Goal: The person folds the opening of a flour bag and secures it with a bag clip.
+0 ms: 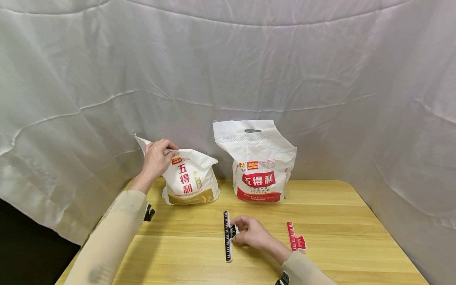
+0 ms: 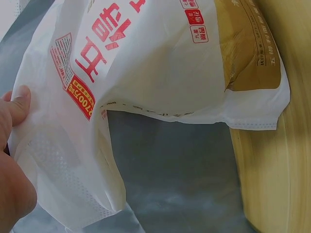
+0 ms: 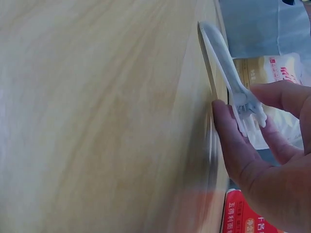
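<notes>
On the left stands a white flour bag with red characters and a gold band at its base. My left hand grips its folded top edge; in the left wrist view the thumb presses on the bag's upper part. Lower in the head view, my right hand pinches the handle of a black sealing clip with a piano-key pattern. From the right wrist view, the clip's white inner side shows between thumb and fingers, just above the tabletop.
A second flour bag with red print and a cut-out handle stands upright to the right. A red piano-key clip lies on the wooden table beyond my right hand. Grey-white curtain hangs behind and at the sides.
</notes>
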A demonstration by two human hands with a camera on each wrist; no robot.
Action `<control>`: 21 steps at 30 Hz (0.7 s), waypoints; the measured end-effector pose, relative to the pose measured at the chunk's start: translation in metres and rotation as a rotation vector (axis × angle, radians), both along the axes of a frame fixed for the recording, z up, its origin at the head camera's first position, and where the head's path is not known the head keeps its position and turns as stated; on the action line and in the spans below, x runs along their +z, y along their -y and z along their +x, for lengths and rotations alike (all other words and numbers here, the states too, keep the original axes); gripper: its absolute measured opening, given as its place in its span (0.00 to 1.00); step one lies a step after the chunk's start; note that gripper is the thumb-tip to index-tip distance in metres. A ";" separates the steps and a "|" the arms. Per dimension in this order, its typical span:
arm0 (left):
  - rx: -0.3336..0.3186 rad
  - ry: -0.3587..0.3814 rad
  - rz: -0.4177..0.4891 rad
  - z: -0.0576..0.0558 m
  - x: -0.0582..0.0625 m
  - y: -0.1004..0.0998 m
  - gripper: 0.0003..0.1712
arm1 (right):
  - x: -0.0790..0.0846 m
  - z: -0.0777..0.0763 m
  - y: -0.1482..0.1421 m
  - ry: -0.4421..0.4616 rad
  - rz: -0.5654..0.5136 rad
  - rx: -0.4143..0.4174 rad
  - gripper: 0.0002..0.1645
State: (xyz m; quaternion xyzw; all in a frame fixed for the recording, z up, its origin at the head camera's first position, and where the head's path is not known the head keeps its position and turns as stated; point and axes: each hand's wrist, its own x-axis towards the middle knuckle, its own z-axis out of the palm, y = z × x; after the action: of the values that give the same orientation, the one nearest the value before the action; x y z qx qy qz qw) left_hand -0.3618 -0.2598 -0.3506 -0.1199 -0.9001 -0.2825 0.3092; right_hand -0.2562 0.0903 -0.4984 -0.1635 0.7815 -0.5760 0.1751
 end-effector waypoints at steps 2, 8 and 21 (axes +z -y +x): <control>0.002 -0.001 0.000 0.000 0.000 0.000 0.03 | 0.000 0.000 0.001 0.019 -0.027 -0.006 0.29; 0.003 -0.012 -0.004 0.000 -0.001 0.000 0.03 | 0.000 0.000 0.003 -0.008 -0.056 -0.003 0.27; -0.003 -0.034 -0.010 -0.001 -0.003 0.003 0.03 | 0.018 -0.002 0.010 -0.097 -0.182 -0.040 0.24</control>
State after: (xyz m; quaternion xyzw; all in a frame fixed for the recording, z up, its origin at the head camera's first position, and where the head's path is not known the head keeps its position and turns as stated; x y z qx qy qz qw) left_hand -0.3627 -0.2627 -0.3536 -0.1278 -0.8959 -0.2766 0.3233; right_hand -0.2578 0.0804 -0.4805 -0.1909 0.7365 -0.6395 0.1101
